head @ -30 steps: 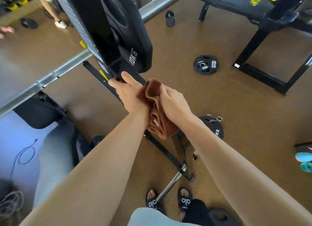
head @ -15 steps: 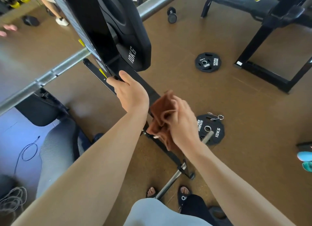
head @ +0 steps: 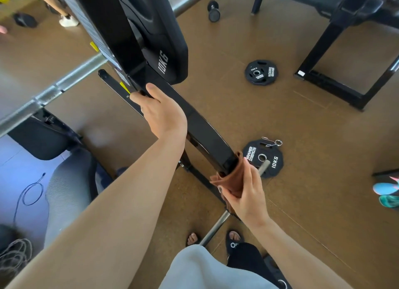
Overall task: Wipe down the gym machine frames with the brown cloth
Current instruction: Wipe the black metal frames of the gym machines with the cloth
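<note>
the left hand (head: 160, 114) reaches out along a straight arm and grips the upper part of the black frame bar (head: 200, 127), thumb on top, fingers curled round the far edge just below the mounted plate marked 10kg (head: 166, 51). the right hand (head: 244, 189) is lower down the same bar and well apart from the left, fingers and thumb wrapped round the brown cloth (head: 232, 176), which is bunched about the bar near its lower end, touching the black metal. the bar slopes down from the plate toward the person's feet.

a long steel barbell (head: 64, 81) crosses behind the frame, from lower left up to the top of the view. on the brown floor a loose plate (head: 273, 159) lies just right of the cloth hand, with a spring clip (head: 272, 141) on its upper edge and a short steel peg (head: 263, 167) crossing in front of it. a smaller plate (head: 260, 72) lies farther off, and beyond it a small dumbbell (head: 213, 10). a black bench frame (head: 323, 45) stands at upper right. at lower left a dark cable (head: 32, 189) loops on the pale floor. the person's sandalled feet (head: 234, 240) show below the cloth hand.
</note>
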The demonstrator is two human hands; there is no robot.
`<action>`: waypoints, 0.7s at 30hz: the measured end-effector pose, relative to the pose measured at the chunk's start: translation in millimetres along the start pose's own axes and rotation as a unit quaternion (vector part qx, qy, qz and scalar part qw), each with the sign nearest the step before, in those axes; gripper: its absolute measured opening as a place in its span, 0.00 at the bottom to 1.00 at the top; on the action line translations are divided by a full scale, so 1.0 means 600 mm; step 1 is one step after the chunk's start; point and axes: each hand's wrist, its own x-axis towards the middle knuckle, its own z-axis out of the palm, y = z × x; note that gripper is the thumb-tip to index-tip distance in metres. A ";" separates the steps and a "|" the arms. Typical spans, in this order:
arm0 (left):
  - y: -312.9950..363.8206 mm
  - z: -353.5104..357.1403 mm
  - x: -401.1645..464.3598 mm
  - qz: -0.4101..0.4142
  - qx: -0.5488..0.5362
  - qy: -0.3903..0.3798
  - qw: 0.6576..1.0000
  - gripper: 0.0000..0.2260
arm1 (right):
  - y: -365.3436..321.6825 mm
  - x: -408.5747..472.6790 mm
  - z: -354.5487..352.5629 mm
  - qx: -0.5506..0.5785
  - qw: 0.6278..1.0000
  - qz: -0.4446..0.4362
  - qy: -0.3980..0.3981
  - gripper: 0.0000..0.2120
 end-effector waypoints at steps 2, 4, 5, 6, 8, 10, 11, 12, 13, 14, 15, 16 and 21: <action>0.001 0.002 0.000 0.000 0.002 0.005 1.000 0.16 | 0.001 -0.001 -0.001 0.018 0.999 0.035 -0.020 0.44; -0.002 0.005 0.003 0.002 0.000 0.011 1.000 0.14 | -0.014 0.021 -0.005 0.033 0.998 0.037 -0.040 0.47; -0.003 0.007 0.005 0.002 -0.002 0.011 1.000 0.14 | -0.025 0.035 -0.009 0.023 0.999 0.019 -0.036 0.47; -0.005 0.007 0.007 0.000 -0.003 0.011 1.000 0.14 | -0.037 0.047 -0.013 0.006 1.000 -0.006 -0.028 0.45; -0.007 0.008 0.007 0.002 -0.003 0.011 1.000 0.15 | -0.068 0.071 -0.021 -0.027 0.998 -0.059 -0.014 0.42; -0.006 0.007 0.004 0.004 -0.002 0.011 1.000 0.15 | -0.104 0.098 -0.027 -0.066 0.994 -0.092 -0.004 0.40; -0.004 0.007 0.003 0.002 -0.003 0.010 1.000 0.14 | -0.122 0.114 -0.028 -0.090 0.991 -0.101 -0.006 0.40; -0.003 0.008 0.003 -0.002 -0.010 0.011 1.000 0.15 | -0.136 0.129 -0.029 -0.113 0.988 -0.106 -0.010 0.40; -0.002 0.009 0.003 -0.006 -0.016 0.014 1.000 0.15 | -0.145 0.141 -0.028 -0.131 0.985 -0.110 -0.010 0.41; -0.002 0.009 0.004 -0.008 -0.019 0.019 1.000 0.15 | -0.150 0.149 -0.025 -0.141 0.984 -0.111 -0.003 0.41; -0.003 0.008 0.004 -0.008 -0.019 0.022 1.000 0.15 | -0.149 0.151 -0.023 -0.137 0.985 -0.109 0.009 0.41; -0.005 0.007 0.004 -0.008 -0.020 0.022 1.000 0.15 | -0.145 0.149 -0.021 -0.116 0.988 -0.103 0.022 0.39; -0.004 0.006 -0.002 -0.014 -0.014 0.026 0.999 0.16 | -0.067 0.088 0.000 0.034 0.995 -0.052 0.083 0.35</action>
